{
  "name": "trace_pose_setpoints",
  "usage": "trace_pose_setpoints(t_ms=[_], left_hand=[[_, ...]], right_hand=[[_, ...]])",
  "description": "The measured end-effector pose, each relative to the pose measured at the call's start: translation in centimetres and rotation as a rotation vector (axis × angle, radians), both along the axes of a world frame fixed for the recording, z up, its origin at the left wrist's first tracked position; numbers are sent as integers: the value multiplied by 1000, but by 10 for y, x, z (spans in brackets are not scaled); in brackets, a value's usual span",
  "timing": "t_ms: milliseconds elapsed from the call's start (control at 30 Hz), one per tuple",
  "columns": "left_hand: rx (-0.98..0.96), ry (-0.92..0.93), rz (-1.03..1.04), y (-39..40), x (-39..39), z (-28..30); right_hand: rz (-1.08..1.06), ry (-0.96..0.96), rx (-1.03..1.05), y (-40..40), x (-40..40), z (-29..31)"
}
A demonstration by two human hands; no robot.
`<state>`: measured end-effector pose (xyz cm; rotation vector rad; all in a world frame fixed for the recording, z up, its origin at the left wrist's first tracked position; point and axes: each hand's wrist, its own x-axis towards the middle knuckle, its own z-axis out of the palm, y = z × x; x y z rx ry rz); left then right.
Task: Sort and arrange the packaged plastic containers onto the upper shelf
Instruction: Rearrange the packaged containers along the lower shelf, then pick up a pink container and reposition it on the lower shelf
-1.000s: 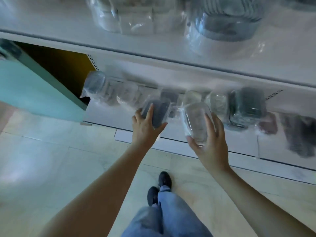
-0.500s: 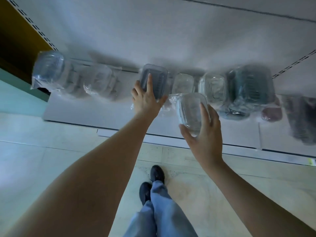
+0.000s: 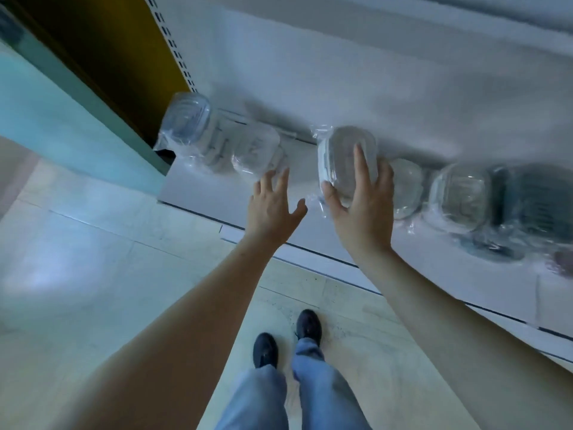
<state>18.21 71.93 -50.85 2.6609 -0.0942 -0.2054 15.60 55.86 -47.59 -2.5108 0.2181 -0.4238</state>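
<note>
Right hand [image 3: 361, 209] grips wrapped container [image 3: 342, 156]; left hand [image 3: 273, 206] splayed, free.

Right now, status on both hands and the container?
Left hand open, empty, fingers spread. Right hand gripping wrapped clear container over lower shelf. Wrapped containers sit either side, close.

Wrapped containers [image 3: 459, 198] in row along shelf [image 3: 217, 193] back; two packs [image 3: 217, 141] at left end, gap between
</note>
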Motion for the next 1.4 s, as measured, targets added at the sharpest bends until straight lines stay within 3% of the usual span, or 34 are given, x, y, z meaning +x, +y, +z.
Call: trace_pose_setpoints(t_ms=[200, 367, 567, 833, 933, 1133, 1400], left_hand=[[137, 126, 33, 113, -26, -34], [252, 218, -61, 169, -21, -65], [265, 252, -131, 186, -10, -78], [259, 312, -162, 178, -7, -60], [192, 261, -196, 167, -16, -25], [14, 76, -255, 149, -61, 81], [-250, -158, -355, 90, -106, 224]], right_hand=[[101, 101, -44, 104, 67, -15], [72, 174, -119, 157, 106, -38], [20, 358, -215, 184, 111, -52], [-32, 508, -286, 180, 104, -27], [-8, 361, -273, 177, 80, 1], [143, -131, -65, 158, -2, 111], [194, -624, -173, 84, -85, 283]])
